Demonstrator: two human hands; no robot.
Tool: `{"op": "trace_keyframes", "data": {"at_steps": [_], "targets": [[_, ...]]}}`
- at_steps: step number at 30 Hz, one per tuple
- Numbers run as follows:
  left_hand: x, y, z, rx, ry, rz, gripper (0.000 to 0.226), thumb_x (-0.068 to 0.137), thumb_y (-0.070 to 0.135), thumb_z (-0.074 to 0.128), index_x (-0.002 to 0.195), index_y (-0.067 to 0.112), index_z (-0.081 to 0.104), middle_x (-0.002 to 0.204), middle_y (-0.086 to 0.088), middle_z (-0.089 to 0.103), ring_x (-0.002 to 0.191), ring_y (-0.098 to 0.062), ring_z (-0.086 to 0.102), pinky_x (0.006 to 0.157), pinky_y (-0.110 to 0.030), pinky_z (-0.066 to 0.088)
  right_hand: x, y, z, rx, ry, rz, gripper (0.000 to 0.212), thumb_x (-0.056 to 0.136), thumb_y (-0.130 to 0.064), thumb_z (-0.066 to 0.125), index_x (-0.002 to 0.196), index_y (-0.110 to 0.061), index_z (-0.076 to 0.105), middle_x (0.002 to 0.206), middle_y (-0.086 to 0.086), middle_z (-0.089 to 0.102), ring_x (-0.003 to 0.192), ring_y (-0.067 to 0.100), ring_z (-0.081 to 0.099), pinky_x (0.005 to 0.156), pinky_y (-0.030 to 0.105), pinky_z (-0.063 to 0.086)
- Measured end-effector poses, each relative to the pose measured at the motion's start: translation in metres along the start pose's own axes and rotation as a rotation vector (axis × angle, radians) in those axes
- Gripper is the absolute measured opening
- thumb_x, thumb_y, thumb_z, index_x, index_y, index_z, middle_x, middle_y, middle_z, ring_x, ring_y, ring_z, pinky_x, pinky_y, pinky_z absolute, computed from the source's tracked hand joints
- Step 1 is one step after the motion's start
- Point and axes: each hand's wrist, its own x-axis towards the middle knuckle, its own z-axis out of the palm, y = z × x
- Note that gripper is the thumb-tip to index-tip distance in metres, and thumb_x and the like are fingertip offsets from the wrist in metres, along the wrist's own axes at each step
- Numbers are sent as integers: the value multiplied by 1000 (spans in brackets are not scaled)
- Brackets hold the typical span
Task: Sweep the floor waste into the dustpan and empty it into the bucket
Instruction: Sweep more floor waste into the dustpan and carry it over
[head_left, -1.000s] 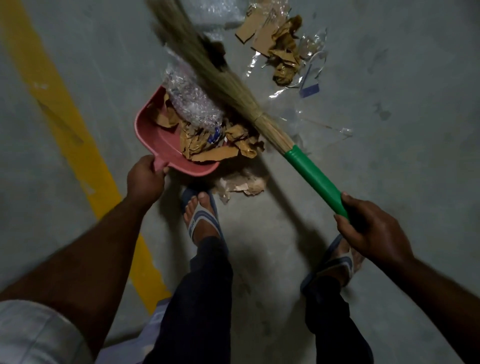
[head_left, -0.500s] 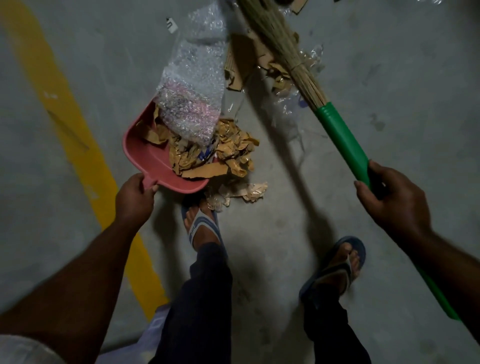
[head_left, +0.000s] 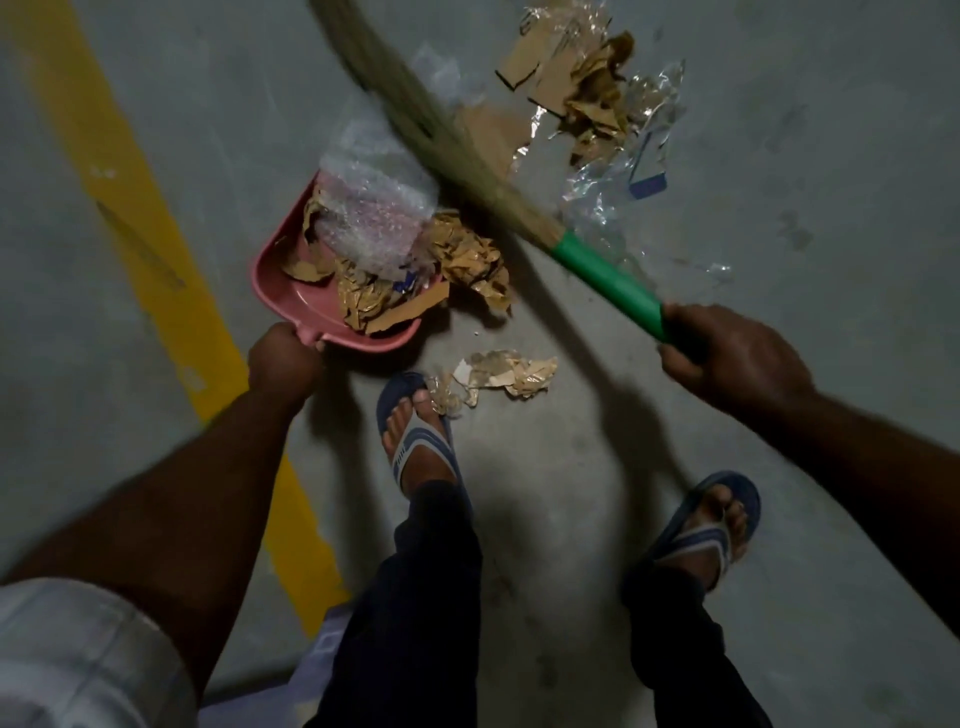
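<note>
The left hand (head_left: 283, 364) has its grip closed tight round the short handle of a pink plastic dustpan (head_left: 275, 283), held low at the grey concrete floor (head_left: 779, 156) just right of a yellow painted line (head_left: 156, 249). The pan holds torn brown cardboard scraps (head_left: 374, 304), with a sheet of clear bubble wrap (head_left: 374, 208) lying over them and reaching past its open edge. The right hand (head_left: 732, 358) has its grip wrapped round the green handle of a straw-bristled broom (head_left: 608, 275), whose blurred bristles slant up and to the left past the far side of the dustpan. Beyond the broom a loose heap of cardboard pieces and clear plastic film (head_left: 587, 88) lies on the floor. A small crumpled wad of brownish paper (head_left: 509, 371) lies near the dustpan, just beside the toe of a blue sandal (head_left: 415, 441).
</note>
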Motion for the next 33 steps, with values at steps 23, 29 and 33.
{"op": "trace_keyframes", "data": {"at_steps": [23,29,33], "targets": [[4,-33,-1,72,-18,117,22,98,22,55,94,2,63,96,-24,65,91,-42,61,72,-38,40,-73,19,49,85,47,179,54,80,-20,79,130,-12,62,110,18,67,93,38,67,75,42,53],[4,-7,4,87,-42,182,27,92,22,64,107,0,66,108,-26,67,103,-44,61,83,-41,45,-86,-3,91,116,-23,32,53,86,-41,67,131,-16,60,105,11,67,85,32,69,69,37,54],[-5,-3,7,14,-31,158,32,91,23,66,117,4,65,112,-22,67,105,-41,61,85,-40,46,-89,-18,93,178,2,30,53,84,-30,75,133,-17,59,107,11,68,86,33,69,70,38,55]]}}
